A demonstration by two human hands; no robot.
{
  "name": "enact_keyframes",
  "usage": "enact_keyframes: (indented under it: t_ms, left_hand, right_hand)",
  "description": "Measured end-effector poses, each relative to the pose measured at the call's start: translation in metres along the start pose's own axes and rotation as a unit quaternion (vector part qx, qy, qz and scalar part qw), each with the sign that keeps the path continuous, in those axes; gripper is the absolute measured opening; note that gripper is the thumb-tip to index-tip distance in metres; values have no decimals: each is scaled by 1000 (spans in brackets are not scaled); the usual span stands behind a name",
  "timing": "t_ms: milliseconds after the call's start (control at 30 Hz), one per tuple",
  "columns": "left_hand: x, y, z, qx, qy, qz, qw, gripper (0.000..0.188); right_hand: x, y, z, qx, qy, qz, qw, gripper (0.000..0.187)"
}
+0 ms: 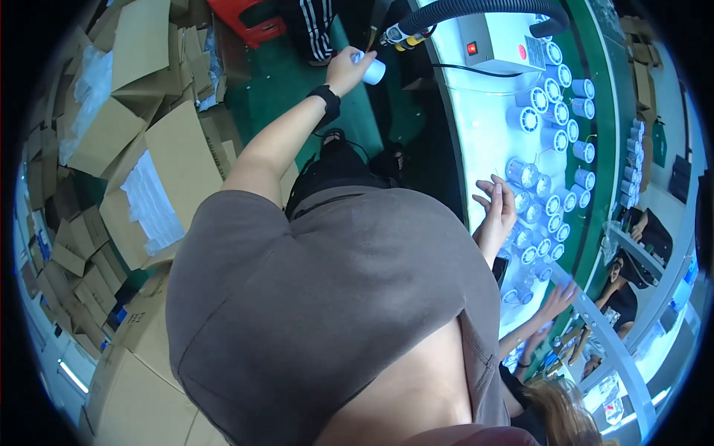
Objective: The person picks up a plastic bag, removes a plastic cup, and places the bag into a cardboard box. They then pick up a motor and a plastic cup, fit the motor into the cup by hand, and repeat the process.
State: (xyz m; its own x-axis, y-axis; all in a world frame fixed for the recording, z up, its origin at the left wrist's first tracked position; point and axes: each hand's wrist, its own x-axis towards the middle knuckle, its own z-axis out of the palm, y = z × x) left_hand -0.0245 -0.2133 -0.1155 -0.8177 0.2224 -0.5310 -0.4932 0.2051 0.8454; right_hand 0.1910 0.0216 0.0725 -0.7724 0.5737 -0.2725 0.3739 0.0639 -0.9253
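My left hand (348,71) is stretched out over the floor, closed around a small white cylinder (374,72) whose round end faces right. A dark band sits on that wrist. My right hand (497,211) is at the near edge of the white worktable (483,111), its fingers loosely bent and apart, and I see nothing clearly held in it. Just beyond its fingertips stand clear plastic cylinders (522,172), several with white slotted round ends. Farther up the table are more cylinders with white slotted ends (528,119).
A white box with a lit red switch (471,48) and a black ribbed hose (476,7) occupy the table's far end. Open cardboard cartons (178,149) crowd the left. A red stool (249,22) is ahead. A co-worker's hand (558,299) reaches in at the right.
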Motion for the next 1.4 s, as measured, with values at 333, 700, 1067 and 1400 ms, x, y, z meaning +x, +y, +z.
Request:
enact_keyframes:
  t_ms: [333,700,1067,1400]
  left_hand:
    - [-18,17,-1,459,175,279,825,70]
    - [8,-14,-17,326,168,138,920,76]
    - [-93,2,21,-181,-159,-170,956,48]
    - [-143,59,83,-287,-462,-146,826,55]
  right_hand:
    - [9,4,-2,12,-46,-30,998,22]
    - [-2,34,-79,33,140,-52,988,19]
    - [-26,174,-253,-448,438,30,779,36]
    - [4,168,-274,-634,301,14,712,55]
